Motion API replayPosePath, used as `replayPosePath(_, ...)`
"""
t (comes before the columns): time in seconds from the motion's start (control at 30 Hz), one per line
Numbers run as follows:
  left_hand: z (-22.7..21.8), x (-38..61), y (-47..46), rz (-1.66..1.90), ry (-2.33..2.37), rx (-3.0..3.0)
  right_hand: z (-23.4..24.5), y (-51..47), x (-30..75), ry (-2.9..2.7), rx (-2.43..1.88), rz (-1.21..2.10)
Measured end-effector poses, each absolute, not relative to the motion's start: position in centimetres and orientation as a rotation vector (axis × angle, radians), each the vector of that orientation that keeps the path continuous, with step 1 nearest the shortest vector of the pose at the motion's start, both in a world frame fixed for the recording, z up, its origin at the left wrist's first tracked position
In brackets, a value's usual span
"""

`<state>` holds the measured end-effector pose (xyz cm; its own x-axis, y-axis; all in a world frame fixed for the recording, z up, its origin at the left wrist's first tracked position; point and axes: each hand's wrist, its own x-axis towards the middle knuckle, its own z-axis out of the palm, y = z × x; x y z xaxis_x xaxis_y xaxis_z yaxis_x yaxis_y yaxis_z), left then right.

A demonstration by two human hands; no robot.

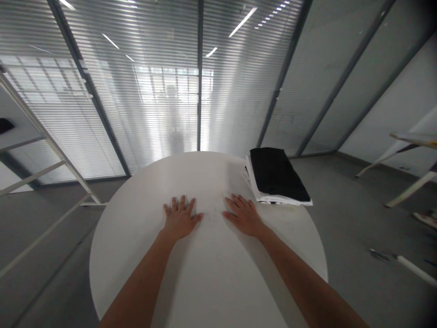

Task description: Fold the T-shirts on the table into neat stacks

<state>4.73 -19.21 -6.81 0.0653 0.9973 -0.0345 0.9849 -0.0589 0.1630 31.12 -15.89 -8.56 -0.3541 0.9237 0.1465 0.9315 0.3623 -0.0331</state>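
White round table [218, 278] bears left hand [179, 222] and right hand [246, 217], flat, apart, near folded cloths [278, 175], before slatted blinds [235, 109].

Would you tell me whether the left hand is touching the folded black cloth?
No, the left hand lies on the round white table, apart from the folded black cloth.

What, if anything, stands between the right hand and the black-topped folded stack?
Nothing visible. The right hand lies flat on the white table, just left of the folded stack, by its near-left corner.
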Motion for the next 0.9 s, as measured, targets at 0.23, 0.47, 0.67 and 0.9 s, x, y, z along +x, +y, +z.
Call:
replayPosePath(0.23, -6.78, 4.76, -19.21, 0.132, 2.045, 2.185, -8.24, -16.00, 31.10, -2.487, -1.709, -0.079)
replayPosePath(0.47, -7.03, 4.72, -19.05, 0.125, 2.063, 2.177, -8.56, -15.77, 31.19, -2.493, -1.715, -0.041)
replayPosePath(0.67, -6.96, 4.69, -19.05, 0.116, 2.047, 2.186, -8.79, -15.58, 31.27, -2.489, -1.703, -0.051)
replayPosePath(0.9, -6.95, 4.62, -19.11, 0.137, 2.032, 2.181, -8.51, -15.80, 31.19, -2.488, -1.701, -0.054)
